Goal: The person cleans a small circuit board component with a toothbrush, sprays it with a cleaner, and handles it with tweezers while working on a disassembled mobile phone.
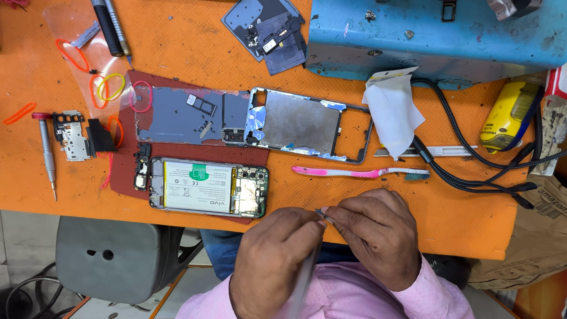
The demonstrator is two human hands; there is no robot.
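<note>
Table [195, 35]: orange, covered with phone parts and tools.
Blue box [425, 35]: set at the back right of the table.
Open phone [208, 188]: laid flat near the front edge, left of the hands, with its white battery shown.
Frame [307, 125]: a bare metal phone frame, laid behind the open phone.
Back cover [177, 115]: grey, laid on a dark red mat, just left of the frame.
Toothbrush [360, 172]: pink, laid flat just behind the hands.
Screwdriver [47, 150]: red top, laid far to the left.
Left hand [271, 260]: closed around thin tweezers [307, 269], with their tip pointed up at the right hand.
Right hand [378, 236]: fingers pinched shut on a tiny part [322, 212], held over the front edge of the table. What the part is cannot be told.
Hands: fingertips brought together, almost touching.
</note>
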